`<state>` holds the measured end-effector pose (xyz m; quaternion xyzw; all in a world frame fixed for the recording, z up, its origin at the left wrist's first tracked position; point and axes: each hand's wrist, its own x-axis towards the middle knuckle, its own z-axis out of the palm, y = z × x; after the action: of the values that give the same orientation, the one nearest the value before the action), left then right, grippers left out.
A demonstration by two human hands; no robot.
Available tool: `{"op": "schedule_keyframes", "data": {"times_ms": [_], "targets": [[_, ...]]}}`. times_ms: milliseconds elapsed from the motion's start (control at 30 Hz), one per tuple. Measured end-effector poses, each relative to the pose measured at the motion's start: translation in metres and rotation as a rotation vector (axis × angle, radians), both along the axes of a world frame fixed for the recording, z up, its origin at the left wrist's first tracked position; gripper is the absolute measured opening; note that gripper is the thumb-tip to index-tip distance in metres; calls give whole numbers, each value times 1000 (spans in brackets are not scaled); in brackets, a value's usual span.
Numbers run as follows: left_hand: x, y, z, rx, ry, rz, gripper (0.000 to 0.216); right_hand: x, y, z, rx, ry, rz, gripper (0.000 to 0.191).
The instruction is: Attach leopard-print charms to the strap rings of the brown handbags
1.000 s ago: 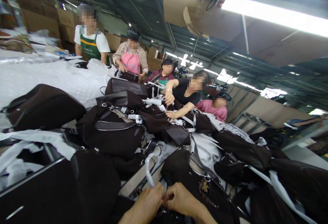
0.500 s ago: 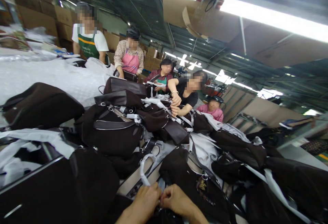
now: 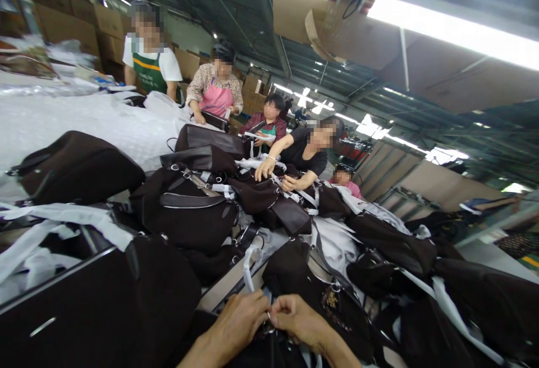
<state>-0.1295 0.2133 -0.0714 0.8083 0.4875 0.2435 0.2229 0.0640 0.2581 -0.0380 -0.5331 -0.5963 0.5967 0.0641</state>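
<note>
At the bottom edge my left hand (image 3: 238, 323) and my right hand (image 3: 297, 318) meet with their fingers pinched together on a small metal fitting (image 3: 268, 317) of a dark brown bag (image 3: 303, 278). A white wrapped strap (image 3: 249, 267) loops up from just above my left fingers. The bag lies under both hands, with a gold emblem (image 3: 329, 299) to the right of my right hand.
Many dark brown bags (image 3: 185, 216) with white-wrapped straps are heaped across the long table. White plastic sheeting (image 3: 84, 126) covers the far left. Several people work along the far side; one person's hand (image 3: 264, 168) reaches onto the pile. Cardboard boxes (image 3: 63, 25) are stacked behind.
My hands stay pinched together at the bag fitting, shifted slightly. The co-worker in black has stretched one arm further left across the pile. The white strap loop has shifted a little.
</note>
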Motion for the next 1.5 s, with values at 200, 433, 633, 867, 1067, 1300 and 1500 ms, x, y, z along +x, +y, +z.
{"op": "schedule_keyframes", "data": {"times_ms": [200, 433, 633, 867, 1067, 1300, 1500], "targets": [[1, -5, 8, 176, 15, -24, 17, -12, 1, 36, 394, -183, 149, 12], [0, -9, 13, 268, -45, -28, 20, -16, 5, 49, 515, -209, 256, 19], [2, -6, 19, 219, -89, -6, 19, -19, -1, 51, 596, -301, 192, 18], [2, -6, 39, 24, -135, 123, 19, -11, -13, 48, 929, -359, 149, 17], [12, -1, 48, -99, -255, 257, 14, -15, -15, 61, 918, -275, -8, 16], [9, 5, 57, -301, -515, 260, 16, -37, -13, 72, 611, -80, -204, 10], [4, 5, 68, -340, -784, -12, 30, -52, -11, 75, 540, 132, -301, 9]]}}
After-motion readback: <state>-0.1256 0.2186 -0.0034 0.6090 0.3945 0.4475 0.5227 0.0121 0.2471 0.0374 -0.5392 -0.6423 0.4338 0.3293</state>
